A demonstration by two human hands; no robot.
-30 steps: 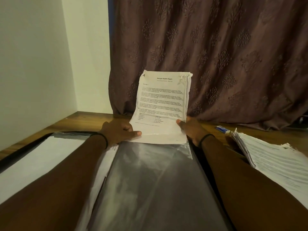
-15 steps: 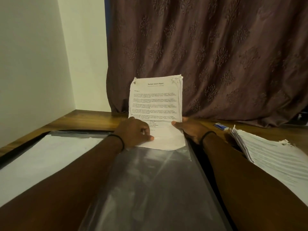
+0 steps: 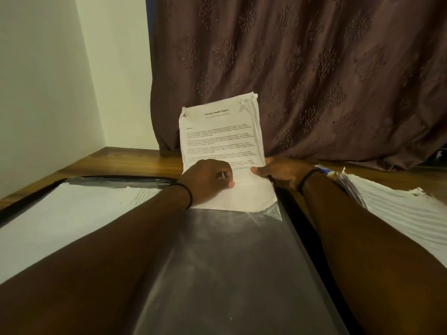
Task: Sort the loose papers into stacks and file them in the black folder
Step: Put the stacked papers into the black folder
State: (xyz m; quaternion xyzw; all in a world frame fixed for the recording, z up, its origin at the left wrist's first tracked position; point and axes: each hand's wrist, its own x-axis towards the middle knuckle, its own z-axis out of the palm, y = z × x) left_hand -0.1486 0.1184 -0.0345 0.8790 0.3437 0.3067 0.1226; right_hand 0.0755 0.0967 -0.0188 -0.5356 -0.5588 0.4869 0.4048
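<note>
The black folder [image 3: 294, 213] lies open before me, a clear plastic sleeve [image 3: 229, 262] spread over its right half. A stapled stack of printed papers [image 3: 220, 136], headed as a health report, stands tilted at the sleeve's far opening with its lower end in the mouth. My left hand [image 3: 208, 182] presses on the stack's lower left. My right hand [image 3: 278, 171] grips its right edge, thumb on the front. The left half of the folder holds white sheets [image 3: 60, 221] under another sleeve.
A pile of loose printed papers [image 3: 399, 213] lies on the wooden table [image 3: 116, 160] to the right. A small blue and white object [image 3: 324, 169] sits behind my right wrist. A brown curtain [image 3: 314, 68] hangs at the back, a pale wall on the left.
The paper stack has moved down and toward me, deeper into the sleeve's mouth. My left hand slid from the stack's left edge onto its front.
</note>
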